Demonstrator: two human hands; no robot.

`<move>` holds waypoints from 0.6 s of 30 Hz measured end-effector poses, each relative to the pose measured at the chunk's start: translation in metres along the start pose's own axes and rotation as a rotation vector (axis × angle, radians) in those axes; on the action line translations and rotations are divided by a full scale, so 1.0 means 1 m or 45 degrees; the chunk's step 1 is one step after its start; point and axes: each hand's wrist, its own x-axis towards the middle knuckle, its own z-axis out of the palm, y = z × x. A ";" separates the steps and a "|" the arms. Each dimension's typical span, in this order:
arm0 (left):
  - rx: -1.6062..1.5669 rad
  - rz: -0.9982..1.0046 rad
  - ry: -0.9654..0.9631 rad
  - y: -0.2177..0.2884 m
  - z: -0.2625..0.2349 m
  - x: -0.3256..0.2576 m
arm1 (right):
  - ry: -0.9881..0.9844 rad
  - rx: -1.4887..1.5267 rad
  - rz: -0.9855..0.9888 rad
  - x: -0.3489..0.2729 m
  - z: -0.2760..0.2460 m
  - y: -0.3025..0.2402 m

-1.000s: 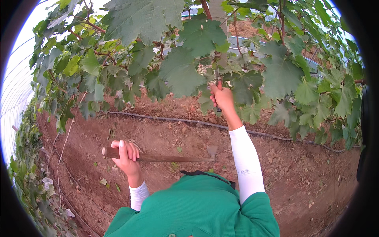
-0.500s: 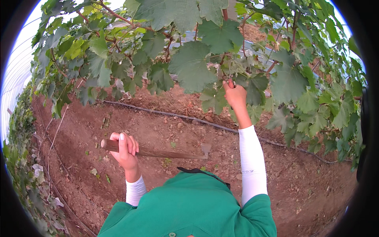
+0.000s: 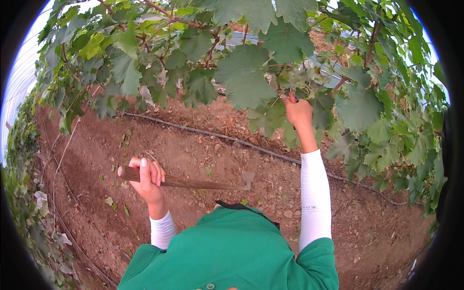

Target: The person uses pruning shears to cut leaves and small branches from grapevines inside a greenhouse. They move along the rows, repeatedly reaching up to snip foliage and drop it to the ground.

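My left hand (image 3: 151, 182) is wrapped round the wooden handle of a hoe (image 3: 205, 184), near its butt end. The hoe lies crosswise in front of my body, its metal blade toward the middle, over the soil. With my right arm stretched forward, my right hand (image 3: 299, 114) is closed among the grapevine leaves. It grips what looks like pruning shears (image 3: 294, 127), mostly hidden by the hand; a bit of dark handle shows below the palm. My right fingertips are at a thin stem beside a large grape leaf (image 3: 244, 77).
Grapevine foliage (image 3: 360, 104) hangs across the far side and down the right. A dark irrigation hose (image 3: 217, 137) runs along the reddish soil (image 3: 145, 145) beneath the vines. Another row of plants (image 3: 21, 193) stands at the left, under a pale arched cover.
The view has shifted slightly. My right hand has turned a little and sits closer in against the stem and leaves. My left hand keeps its hold on the hoe.
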 end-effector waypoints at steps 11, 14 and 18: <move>0.004 -0.011 0.047 -0.001 -0.006 0.004 | 0.007 -0.200 0.013 -0.006 -0.022 -0.007; 0.005 -0.021 0.058 -0.002 -0.008 0.005 | -0.017 -0.246 -0.007 -0.006 -0.027 -0.012; 0.013 -0.010 0.050 -0.004 -0.010 0.009 | -0.005 -0.261 -0.048 -0.004 -0.030 -0.018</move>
